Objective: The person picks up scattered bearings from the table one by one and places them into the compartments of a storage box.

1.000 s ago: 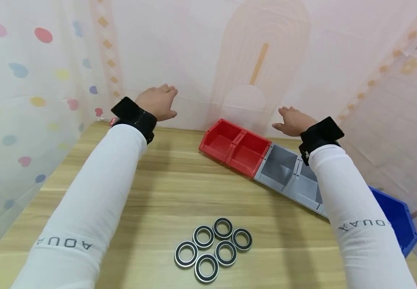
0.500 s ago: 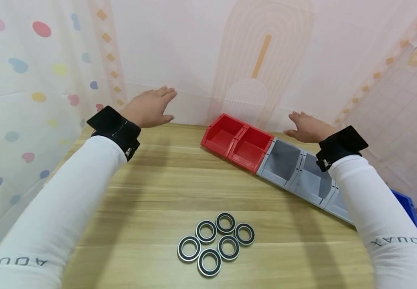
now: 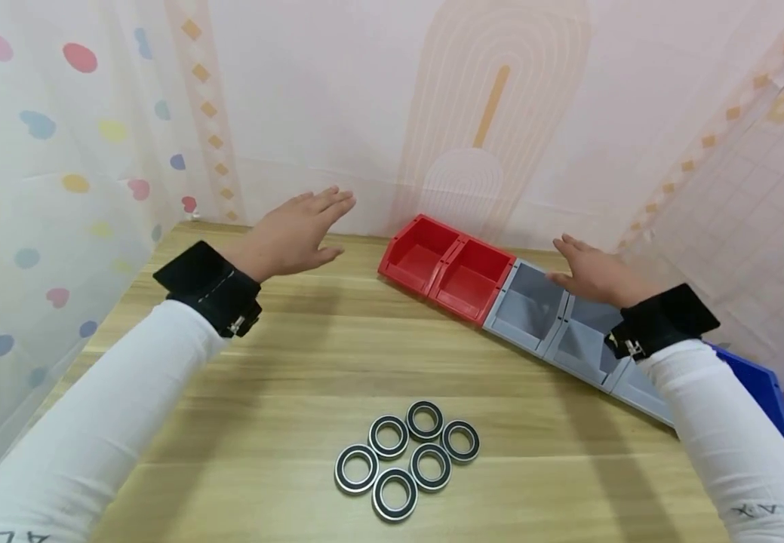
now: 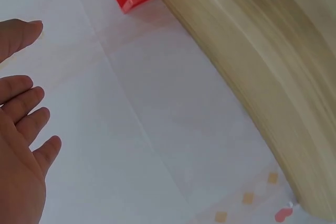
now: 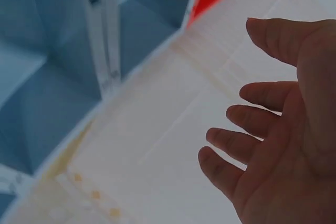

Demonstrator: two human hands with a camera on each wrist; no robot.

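A staged sorting bench: a wooden table (image 3: 283, 377) curtained by patterned sheets (image 3: 59, 151), parts bins (image 3: 500, 298) ranged toward 2 o'clock, bearing rings (image 3: 405, 456) clustered at 6 o'clock.

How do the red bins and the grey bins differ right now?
The red bins sit at the far end of the row with no hand above them; the grey bins sit nearer, and the right hand is over them. Both pairs look empty and open upward.
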